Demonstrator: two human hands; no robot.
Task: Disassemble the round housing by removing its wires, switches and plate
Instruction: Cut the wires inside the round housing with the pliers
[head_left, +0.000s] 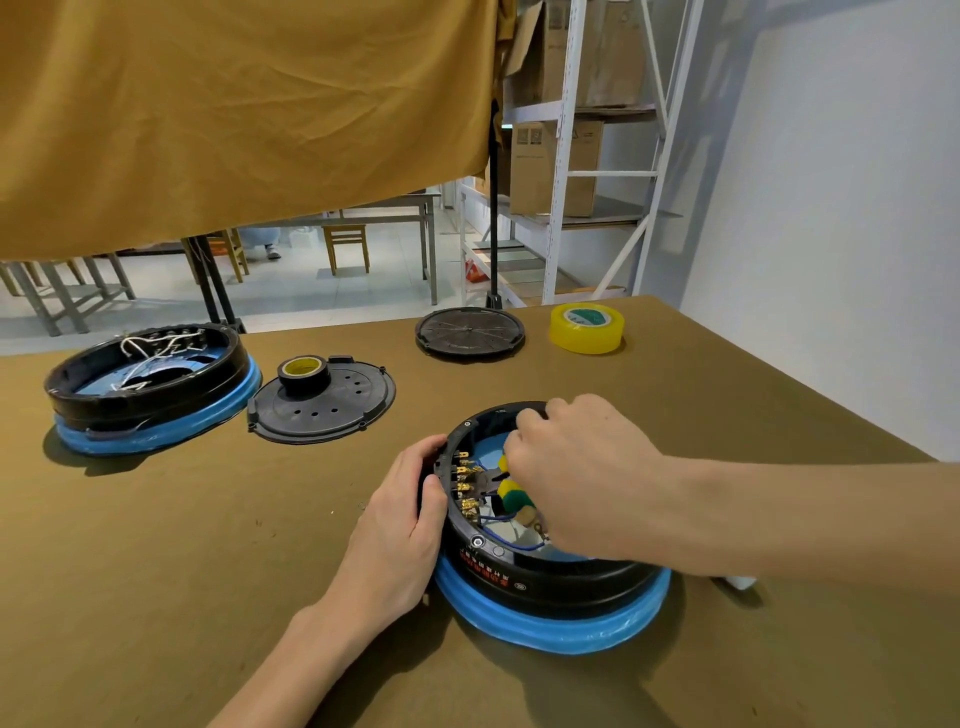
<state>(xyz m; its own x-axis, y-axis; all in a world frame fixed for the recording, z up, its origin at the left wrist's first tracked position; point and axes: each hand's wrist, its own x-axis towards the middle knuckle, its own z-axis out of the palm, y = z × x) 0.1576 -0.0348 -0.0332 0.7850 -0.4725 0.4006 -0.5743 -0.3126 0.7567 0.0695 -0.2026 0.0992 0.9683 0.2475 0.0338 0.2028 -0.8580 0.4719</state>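
Bright even light, soft shadows under hands, wide-angle bending at edges, slightly soft

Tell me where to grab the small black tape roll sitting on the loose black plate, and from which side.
Grip the black tape roll by its outer wall, thumb and fingers on opposite sides, coming straight down from above. It stands flat on the perforated plate, its hole facing up, so the round sides are free all around. Both hands are busy at the near housing.
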